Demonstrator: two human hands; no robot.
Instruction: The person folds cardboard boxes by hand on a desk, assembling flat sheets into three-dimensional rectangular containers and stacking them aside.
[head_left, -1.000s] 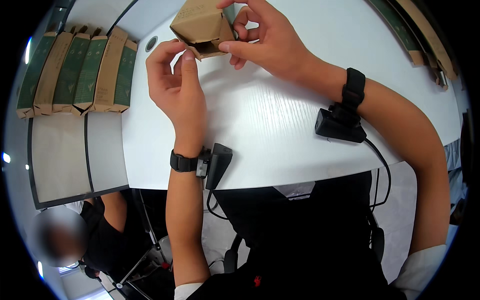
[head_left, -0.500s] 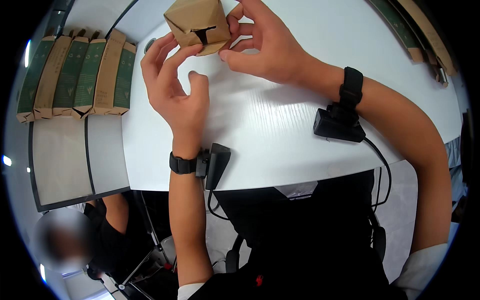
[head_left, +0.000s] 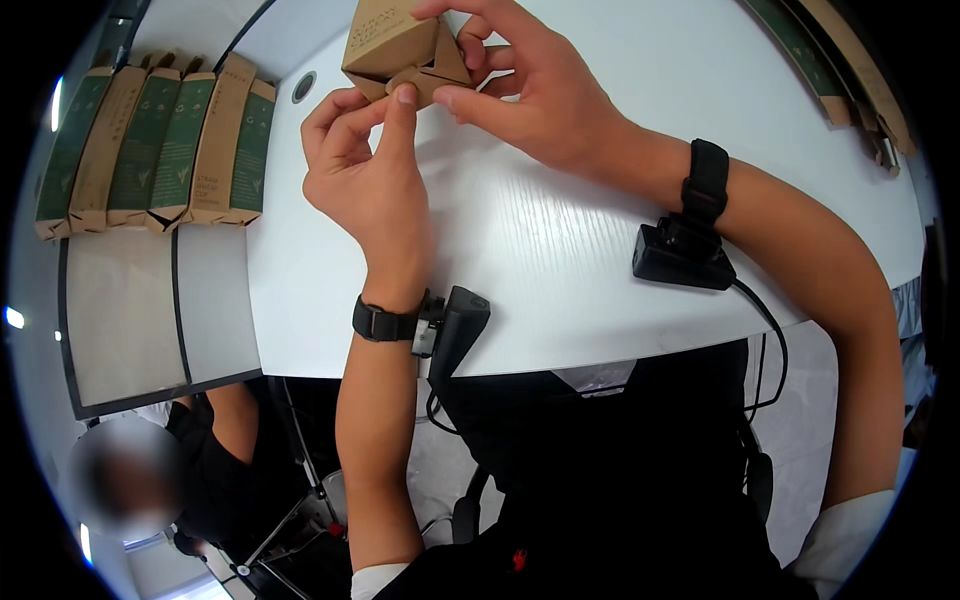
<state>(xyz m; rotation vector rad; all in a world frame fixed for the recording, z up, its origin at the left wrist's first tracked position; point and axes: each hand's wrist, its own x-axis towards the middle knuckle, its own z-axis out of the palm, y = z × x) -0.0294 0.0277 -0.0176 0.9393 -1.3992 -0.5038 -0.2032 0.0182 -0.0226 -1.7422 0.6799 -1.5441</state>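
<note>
A brown cardboard box [head_left: 395, 42] is held between my two hands near the top of the view, its flapped end turned toward me. My left hand [head_left: 365, 165] pinches a flap at the lower edge of that end with thumb and forefinger; its other fingers curl beneath. My right hand [head_left: 530, 85] grips the box's right side, with the forefinger over the top and the thumb by the lower right flap. The flaps are partly folded, and dark gaps show between them. The far end of the box is cut off by the frame.
Several green and brown narrow boxes [head_left: 165, 150] stand in a row at the left. More boxes [head_left: 835, 70] lie at the far right of the white table [head_left: 560, 260]. A round grommet [head_left: 304, 87] is set in the tabletop. Another person [head_left: 215, 460] sits at the lower left.
The box has turned, so printing now shows on its upper face. My left hand has moved slightly right, and its thumb has closed onto the flap. My right forefinger now lies over the top.
</note>
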